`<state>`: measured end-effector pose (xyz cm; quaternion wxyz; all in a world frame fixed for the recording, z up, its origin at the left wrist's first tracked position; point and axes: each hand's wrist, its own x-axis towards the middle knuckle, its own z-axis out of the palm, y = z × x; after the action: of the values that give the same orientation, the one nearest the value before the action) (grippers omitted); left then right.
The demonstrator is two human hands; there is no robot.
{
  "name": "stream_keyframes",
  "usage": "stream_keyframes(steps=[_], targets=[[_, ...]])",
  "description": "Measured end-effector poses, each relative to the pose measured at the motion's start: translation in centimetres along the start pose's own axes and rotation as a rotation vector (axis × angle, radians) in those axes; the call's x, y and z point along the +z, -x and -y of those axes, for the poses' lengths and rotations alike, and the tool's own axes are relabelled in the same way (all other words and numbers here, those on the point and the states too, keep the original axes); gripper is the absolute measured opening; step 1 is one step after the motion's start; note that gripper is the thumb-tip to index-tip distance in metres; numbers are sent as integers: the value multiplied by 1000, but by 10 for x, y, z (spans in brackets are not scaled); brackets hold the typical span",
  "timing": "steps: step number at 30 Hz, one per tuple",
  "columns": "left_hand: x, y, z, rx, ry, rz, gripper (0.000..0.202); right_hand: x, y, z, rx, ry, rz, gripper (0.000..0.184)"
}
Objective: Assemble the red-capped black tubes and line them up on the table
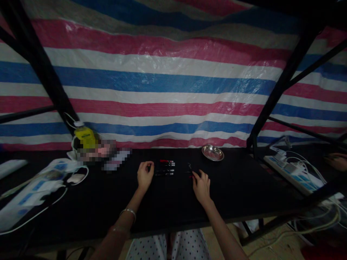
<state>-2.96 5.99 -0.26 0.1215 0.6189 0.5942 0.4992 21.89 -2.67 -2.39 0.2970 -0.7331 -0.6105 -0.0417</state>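
My left hand (145, 176) hovers at the left of a short row of small slim sticks, its thumb and index finger curled together; whatever may be between them is too small to make out. A red stick with a silver end (166, 161) lies at the back of the row. In front of it are black sticks with silver ends (166, 174). To the right, my right hand (201, 186) has its thumb and fingertips closed on a small, thin dark piece (190, 168) with a bit of red near the fingers. Its exact kind cannot be seen.
A shiny round metal dish (213, 153) stands behind my right hand. Power strips with cables lie at the left (35, 191) and right (291, 173). A yellow bottle (86, 136) stands at back left, against striped sheeting (168, 83). Another person's hand (337, 161) shows far right.
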Motion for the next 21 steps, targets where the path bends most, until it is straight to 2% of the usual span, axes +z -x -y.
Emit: stream_keyframes(steps=[2, 5, 7, 11, 13, 18, 19, 21], targets=[[3, 10, -17, 154, -82, 66, 26, 1, -8, 1, -10, -15, -21, 30], [14, 22, -44, 378, -161, 234, 20, 3, -21, 2, -48, -38, -13, 26], [24, 26, -59, 452, -183, 294, 19, 6, -28, 3, -74, -60, 7, 22], [44, 27, -77, 475, -160, 377, 24, 11, -33, -1, -76, -195, -3, 18], [55, 26, -83, 486, -154, 433, 33, 12, -33, -6, -32, -310, -91, 20], [84, 28, -91, 478, -154, 633, 59, 12, -37, -23, 296, -487, -466, 32], [89, 30, -92, 483, -152, 669, 62, 13, -38, -26, 349, -494, -492, 32], [98, 33, -92, 493, -153, 718, 65, 17, -39, -29, 395, -515, -451, 31]])
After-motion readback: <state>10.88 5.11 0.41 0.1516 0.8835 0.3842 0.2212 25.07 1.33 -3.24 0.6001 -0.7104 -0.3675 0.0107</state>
